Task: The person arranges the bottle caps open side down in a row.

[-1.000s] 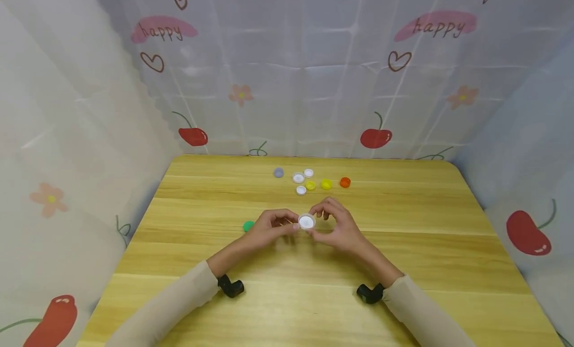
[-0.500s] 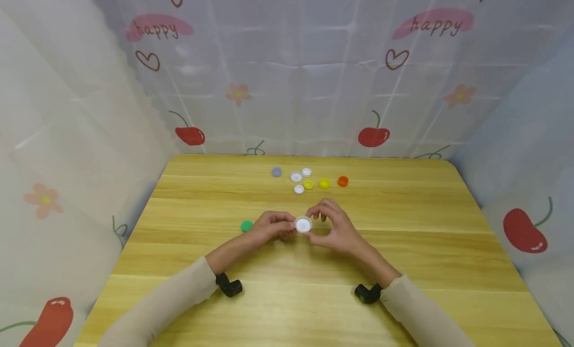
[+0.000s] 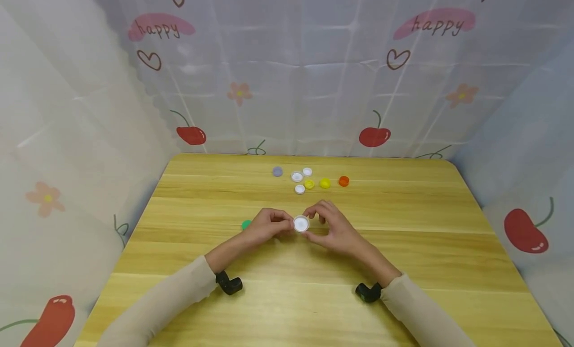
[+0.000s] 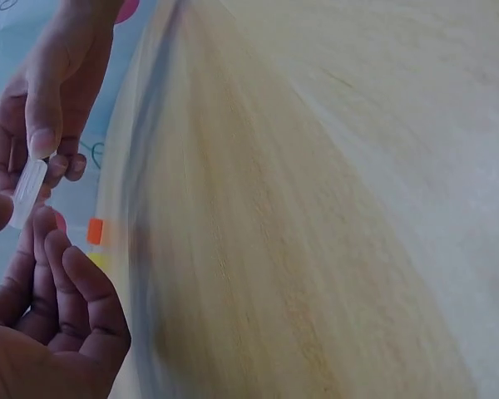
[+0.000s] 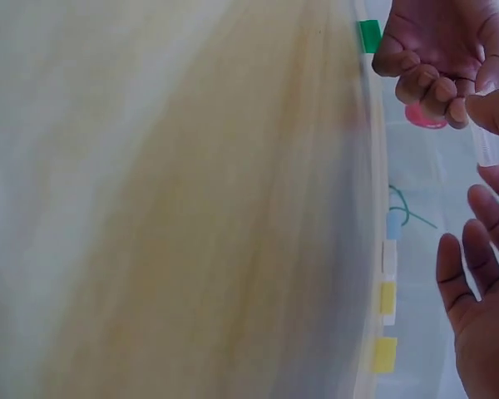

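Observation:
A round white cap with a clear rim (image 3: 301, 223) is held up above the table between both hands. The left hand (image 3: 267, 226) pinches its left edge with thumb and fingers. From the other side, the right hand (image 3: 337, 229) grips the cap with thumb below and index finger above. Seen edge-on in the left wrist view, the cap (image 4: 28, 193) has a ribbed side; the right hand's thumb lies against it. In the right wrist view the cap (image 5: 486, 145) is partly covered by a thumb. A green cap (image 3: 246, 224) lies beside the left hand, partly hidden.
Toward the back of the wooden table (image 3: 403, 202) lie a grey-blue cap (image 3: 277, 171), several white caps (image 3: 300, 189), two yellow caps (image 3: 325, 183) and an orange-red cap (image 3: 344, 181). A printed curtain (image 3: 296, 88) surrounds the back and sides.
Both hands and the white cap have shifted slightly left in the head view. The right thumb and fingers have come closer around the cap. The caps on the table lie as before.

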A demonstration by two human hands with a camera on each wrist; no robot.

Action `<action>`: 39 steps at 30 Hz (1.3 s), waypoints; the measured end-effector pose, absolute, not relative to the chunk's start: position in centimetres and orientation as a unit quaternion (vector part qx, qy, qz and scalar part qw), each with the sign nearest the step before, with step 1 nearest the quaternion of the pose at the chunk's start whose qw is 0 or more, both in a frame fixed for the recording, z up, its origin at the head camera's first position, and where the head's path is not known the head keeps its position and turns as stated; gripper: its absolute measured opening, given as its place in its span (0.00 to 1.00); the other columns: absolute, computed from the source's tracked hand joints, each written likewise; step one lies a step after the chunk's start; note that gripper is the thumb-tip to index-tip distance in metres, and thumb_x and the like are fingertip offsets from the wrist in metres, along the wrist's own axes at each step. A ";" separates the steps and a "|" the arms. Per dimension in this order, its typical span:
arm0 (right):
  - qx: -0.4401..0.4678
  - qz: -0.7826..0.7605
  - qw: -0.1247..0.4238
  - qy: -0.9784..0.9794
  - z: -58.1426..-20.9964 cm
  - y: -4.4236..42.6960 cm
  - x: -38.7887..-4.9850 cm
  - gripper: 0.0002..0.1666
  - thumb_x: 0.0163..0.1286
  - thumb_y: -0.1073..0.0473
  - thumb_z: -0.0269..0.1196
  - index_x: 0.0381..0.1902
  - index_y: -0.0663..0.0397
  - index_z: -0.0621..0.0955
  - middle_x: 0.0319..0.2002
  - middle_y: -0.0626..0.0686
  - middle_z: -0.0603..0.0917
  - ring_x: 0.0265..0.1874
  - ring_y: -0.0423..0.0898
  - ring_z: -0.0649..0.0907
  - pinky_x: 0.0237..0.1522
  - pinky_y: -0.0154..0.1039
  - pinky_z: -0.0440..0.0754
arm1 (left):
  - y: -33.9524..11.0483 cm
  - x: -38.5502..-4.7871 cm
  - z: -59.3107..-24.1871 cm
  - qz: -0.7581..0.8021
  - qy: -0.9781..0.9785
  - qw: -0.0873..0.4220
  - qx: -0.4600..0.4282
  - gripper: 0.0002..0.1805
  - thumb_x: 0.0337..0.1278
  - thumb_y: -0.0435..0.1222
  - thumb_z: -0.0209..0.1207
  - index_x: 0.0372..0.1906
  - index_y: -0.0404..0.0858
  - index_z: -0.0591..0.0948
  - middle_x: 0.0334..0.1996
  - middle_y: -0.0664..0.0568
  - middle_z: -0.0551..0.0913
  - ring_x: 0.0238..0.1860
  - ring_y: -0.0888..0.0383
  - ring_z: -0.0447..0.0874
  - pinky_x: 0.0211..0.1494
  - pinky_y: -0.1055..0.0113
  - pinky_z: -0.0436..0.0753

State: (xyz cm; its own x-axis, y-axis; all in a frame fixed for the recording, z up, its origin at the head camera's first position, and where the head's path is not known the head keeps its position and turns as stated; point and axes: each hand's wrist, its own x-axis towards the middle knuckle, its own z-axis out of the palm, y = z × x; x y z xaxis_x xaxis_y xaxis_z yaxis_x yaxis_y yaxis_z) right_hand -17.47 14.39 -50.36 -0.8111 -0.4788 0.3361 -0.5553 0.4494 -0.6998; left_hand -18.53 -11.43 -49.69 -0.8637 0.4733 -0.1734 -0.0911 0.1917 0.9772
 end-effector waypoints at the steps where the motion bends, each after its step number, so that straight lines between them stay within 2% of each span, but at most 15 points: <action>1: 0.295 0.430 0.032 -0.853 -50.3 14.4 -17.4 0.27 0.62 0.54 0.82 0.56 0.43 0.83 0.47 0.55 0.83 0.39 0.50 0.75 0.41 0.44 0.77 | -11.5 -18.5 -49.7 0.614 0.747 0.217 0.134 0.11 0.71 0.36 0.65 0.46 0.32 0.89 0.38 0.51 0.90 0.35 0.58 0.82 0.42 0.66 0.82; 4: 0.248 0.460 -0.028 -0.852 -50.2 14.4 -17.4 0.23 0.69 0.49 0.77 0.59 0.43 0.83 0.49 0.53 0.83 0.36 0.50 0.78 0.38 0.39 0.78 | -11.6 -18.6 -49.7 0.581 0.781 0.175 0.151 0.09 0.71 0.38 0.65 0.45 0.36 0.90 0.38 0.48 0.90 0.36 0.56 0.81 0.42 0.66 0.82; 7: 0.189 0.531 -0.129 -0.816 -49.7 14.3 -17.5 0.18 0.82 0.47 0.64 0.57 0.53 0.83 0.46 0.59 0.83 0.33 0.50 0.81 0.37 0.38 0.84 | -11.7 -18.5 -49.6 0.544 0.814 0.120 0.166 0.07 0.70 0.40 0.65 0.44 0.42 0.90 0.38 0.50 0.90 0.39 0.56 0.83 0.46 0.64 0.83; 11: 0.124 0.633 -0.284 -0.710 -49.3 14.4 -17.8 0.34 0.89 0.42 0.49 0.58 0.72 0.80 0.38 0.55 0.83 0.32 0.44 0.82 0.38 0.37 0.88 | -11.9 -18.3 -49.4 0.520 0.830 0.068 0.190 0.05 0.70 0.39 0.66 0.44 0.45 0.90 0.39 0.53 0.90 0.41 0.58 0.85 0.48 0.65 0.86; 14: 0.086 0.681 -0.357 -0.634 -49.6 14.3 -17.8 0.39 0.88 0.38 0.49 0.59 0.76 0.79 0.37 0.47 0.85 0.33 0.39 0.83 0.40 0.34 0.88 | -12.0 -18.1 -49.4 0.509 0.833 0.044 0.212 0.04 0.70 0.37 0.66 0.45 0.46 0.89 0.39 0.55 0.89 0.41 0.59 0.85 0.46 0.67 0.87; 18: 0.068 0.724 -0.379 -0.573 -50.1 13.9 -17.8 0.31 0.88 0.41 0.50 0.54 0.65 0.83 0.36 0.46 0.88 0.33 0.39 0.85 0.42 0.34 0.88 | -11.9 -17.6 -49.1 0.487 0.837 0.017 0.250 0.05 0.70 0.37 0.67 0.46 0.47 0.88 0.41 0.57 0.88 0.42 0.62 0.84 0.48 0.66 0.88; 21: 0.076 0.744 -0.378 -0.546 -50.5 13.8 -17.8 0.21 0.89 0.49 0.49 0.48 0.55 0.85 0.37 0.46 0.88 0.34 0.38 0.84 0.42 0.32 0.88 | -11.7 -17.2 -49.2 0.470 0.836 -0.002 0.283 0.06 0.69 0.35 0.68 0.46 0.47 0.88 0.42 0.58 0.87 0.42 0.64 0.83 0.48 0.65 0.88; 23: 0.085 0.749 -0.382 -0.535 -50.6 13.8 -17.7 0.20 0.90 0.53 0.48 0.47 0.51 0.86 0.38 0.46 0.88 0.35 0.37 0.85 0.42 0.31 0.88 | -11.4 -17.0 -49.2 0.464 0.832 -0.008 0.304 0.06 0.68 0.33 0.68 0.45 0.47 0.88 0.41 0.58 0.87 0.42 0.64 0.83 0.48 0.66 0.88; 27: 0.105 0.747 -0.403 -0.519 -50.6 13.9 -17.2 0.23 0.91 0.49 0.47 0.49 0.51 0.87 0.41 0.47 0.89 0.37 0.38 0.87 0.45 0.33 0.89 | -11.0 -16.6 -49.1 0.456 0.830 -0.008 0.319 0.05 0.67 0.33 0.68 0.43 0.45 0.88 0.39 0.57 0.88 0.40 0.65 0.83 0.45 0.69 0.88; 30: 0.112 0.743 -0.407 -0.519 -50.4 14.3 -16.6 0.24 0.90 0.45 0.48 0.54 0.54 0.85 0.42 0.48 0.89 0.37 0.39 0.88 0.46 0.35 0.90 | -11.0 -16.6 -48.8 0.460 0.837 -0.019 0.296 0.04 0.67 0.32 0.68 0.42 0.45 0.88 0.37 0.57 0.88 0.37 0.65 0.84 0.42 0.70 0.88; 34: 0.117 0.744 -0.396 -0.526 -50.4 14.5 -16.0 0.21 0.90 0.50 0.50 0.57 0.56 0.84 0.42 0.48 0.89 0.37 0.39 0.87 0.46 0.36 0.90 | -11.1 -16.6 -48.6 0.477 0.841 -0.043 0.254 0.06 0.65 0.30 0.69 0.38 0.46 0.89 0.33 0.58 0.89 0.33 0.65 0.84 0.39 0.69 0.87; 39: 0.109 0.758 -0.378 -0.520 -50.9 13.5 -15.6 0.17 0.89 0.55 0.49 0.50 0.51 0.85 0.40 0.45 0.89 0.39 0.39 0.88 0.48 0.36 0.90 | -10.7 -16.3 -49.1 0.474 0.841 -0.067 0.252 0.05 0.64 0.31 0.71 0.36 0.46 0.89 0.32 0.59 0.90 0.31 0.68 0.83 0.38 0.71 0.87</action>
